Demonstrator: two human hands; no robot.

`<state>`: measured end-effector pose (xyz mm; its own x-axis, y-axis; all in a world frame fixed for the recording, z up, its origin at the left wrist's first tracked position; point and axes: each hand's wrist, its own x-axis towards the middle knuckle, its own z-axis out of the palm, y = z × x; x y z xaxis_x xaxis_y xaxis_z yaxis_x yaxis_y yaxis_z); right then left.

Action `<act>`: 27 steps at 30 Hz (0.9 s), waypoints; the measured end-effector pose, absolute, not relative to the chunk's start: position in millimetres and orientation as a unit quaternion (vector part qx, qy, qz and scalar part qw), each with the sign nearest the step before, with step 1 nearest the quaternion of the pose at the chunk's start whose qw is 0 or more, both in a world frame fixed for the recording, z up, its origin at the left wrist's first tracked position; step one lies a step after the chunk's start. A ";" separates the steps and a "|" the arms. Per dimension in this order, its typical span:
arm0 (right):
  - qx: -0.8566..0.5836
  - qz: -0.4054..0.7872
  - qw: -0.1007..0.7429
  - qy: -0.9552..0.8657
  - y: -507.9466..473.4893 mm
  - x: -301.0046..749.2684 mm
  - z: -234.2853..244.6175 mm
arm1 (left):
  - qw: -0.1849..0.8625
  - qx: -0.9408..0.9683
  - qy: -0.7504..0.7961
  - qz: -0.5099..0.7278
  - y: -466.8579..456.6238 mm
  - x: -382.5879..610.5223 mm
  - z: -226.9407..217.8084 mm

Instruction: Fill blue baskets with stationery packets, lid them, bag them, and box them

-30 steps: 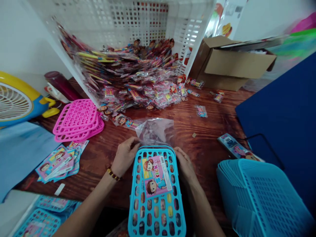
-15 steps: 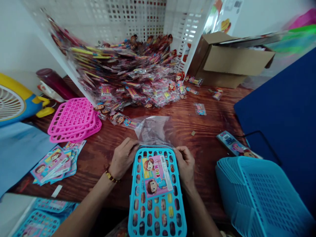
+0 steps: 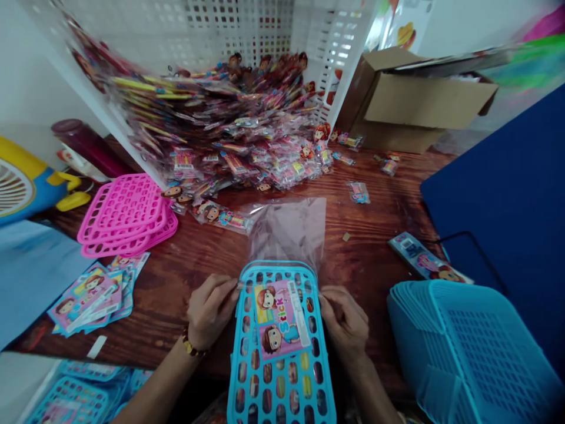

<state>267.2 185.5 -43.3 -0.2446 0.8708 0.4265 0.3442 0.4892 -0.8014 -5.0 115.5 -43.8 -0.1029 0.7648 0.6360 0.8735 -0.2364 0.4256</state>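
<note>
A blue lidded plastic basket (image 3: 280,377) stands at the table's front edge, with small packets showing through its lid holes. On it lies a pink card (image 3: 282,321) reading "Stick". A clear plastic bag (image 3: 286,229) covers the basket's far end, its loose part spread flat on the wood beyond. My left hand (image 3: 212,312) is closed at the basket's left rim, thumb and fingers pinching the bag's edge. At the right rim my right hand (image 3: 346,321) is closed on the bag too, fingers curled.
A large white crate (image 3: 348,88) spills wrapped packets (image 3: 247,135) at the back. Pink lids (image 3: 128,215) and printed cards (image 3: 95,297) lie left. Stacked blue baskets (image 3: 468,347) stand right, below a blue panel (image 3: 498,194). A cardboard box (image 3: 428,103) sits behind.
Both hands have slid down the basket's sides towards me and slightly apart. The bag's loose far part has unfolded and lies flatter and wider.
</note>
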 end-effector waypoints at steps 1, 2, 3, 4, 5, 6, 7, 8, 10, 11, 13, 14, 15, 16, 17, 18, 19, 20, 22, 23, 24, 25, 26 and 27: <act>-0.405 0.290 0.449 -0.742 183.3 269.3 -41.5 | 0.068 -0.670 -0.605 -0.424 112.7 -4.3 -43.9; -0.396 0.292 0.443 -0.749 181.4 271.2 -39.4 | 0.070 -0.674 -0.597 -0.429 109.9 -3.4 -44.1; -0.389 0.296 0.435 -0.756 179.8 273.1 -37.2 | 0.071 -0.676 -0.592 -0.433 107.0 -2.5 -44.3; -0.385 0.301 0.427 -0.761 178.3 275.0 -35.2 | 0.070 -0.678 -0.588 -0.436 103.8 -1.5 -44.6; -0.383 0.305 0.420 -0.764 176.7 277.1 -33.6 | 0.065 -0.681 -0.584 -0.437 100.5 -0.5 -44.8; -0.383 0.310 0.413 -0.766 175.0 279.3 -32.6 | 0.059 -0.683 -0.581 -0.438 97.0 0.4 -44.7; -0.385 0.314 0.408 -0.766 173.0 281.6 -32.4 | 0.054 -0.685 -0.580 -0.438 93.4 1.3 -44.3; -0.386 0.320 0.404 -0.765 170.8 284.0 -32.9 | 0.051 -0.686 -0.580 -0.437 90.0 2.1 -43.4; -0.390 0.334 0.394 -0.762 165.9 288.6 -35.4 | 0.040 -0.689 -0.583 -0.428 83.8 3.6 -40.2; -0.394 0.345 0.388 -0.759 163.6 290.3 -37.1 | 0.035 -0.692 -0.584 -0.424 81.4 4.1 -38.2; -0.417 0.373 0.378 -0.737 160.4 291.9 -40.2 | 0.021 -0.697 -0.584 -0.415 78.2 5.1 -34.5; -0.436 0.390 0.375 -0.719 159.8 291.5 -41.3 | 0.014 -0.699 -0.585 -0.412 77.2 5.4 -33.3; -0.452 0.405 0.373 -0.702 160.1 290.3 -41.9 | 0.011 -0.699 -0.586 -0.410 76.6 5.7 -32.7; -0.464 0.412 0.371 -0.691 161.0 288.5 -42.0 | 0.011 -0.696 -0.589 -0.410 76.1 5.9 -32.6; -0.470 0.410 0.372 -0.688 162.5 286.4 -41.6 | 0.013 -0.691 -0.592 -0.414 75.5 6.1 -33.1; -0.468 0.398 0.377 -0.693 164.2 284.3 -40.8 | 0.015 -0.684 -0.597 -0.419 74.6 6.3 -33.7; -0.459 0.378 0.385 -0.706 165.8 282.3 -39.7 | 0.015 -0.679 -0.600 -0.423 73.5 6.6 -34.5; -0.447 0.353 0.395 -0.721 167.0 280.9 -38.5 | 0.013 -0.676 -0.602 -0.426 72.0 7.0 -35.1; -0.426 0.312 0.413 -0.742 167.6 279.7 -36.4 | 0.002 -0.679 -0.599 -0.425 68.3 8.0 -35.5; -0.417 0.303 0.414 -0.750 167.0 280.1 -35.5 | -0.005 -0.685 -0.595 -0.421 66.4 8.6 -35.2; -0.411 0.298 0.413 -0.756 166.0 281.0 -34.9 | -0.011 -0.689 -0.593 -0.416 64.7 9.3 -34.5; -0.406 0.296 0.412 -0.760 164.7 282.3 -34.6 | -0.013 -0.692 -0.592 -0.414 63.1 10.0 -33.4; -0.403 0.296 0.410 -0.763 163.2 283.9 -34.5 | -0.017 -0.693 -0.593 -0.409 61.8 10.7 -32.1; -0.401 0.296 0.408 -0.765 161.7 285.6 -34.6 | -0.021 -0.695 -0.594 -0.405 60.8 11.4 -30.7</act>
<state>285.6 161.7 -34.6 -0.3446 0.8555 0.3865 0.3716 0.5024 -0.7807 11.4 60.8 -30.7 -0.0343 0.8423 0.5378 0.8088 -0.2927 0.5100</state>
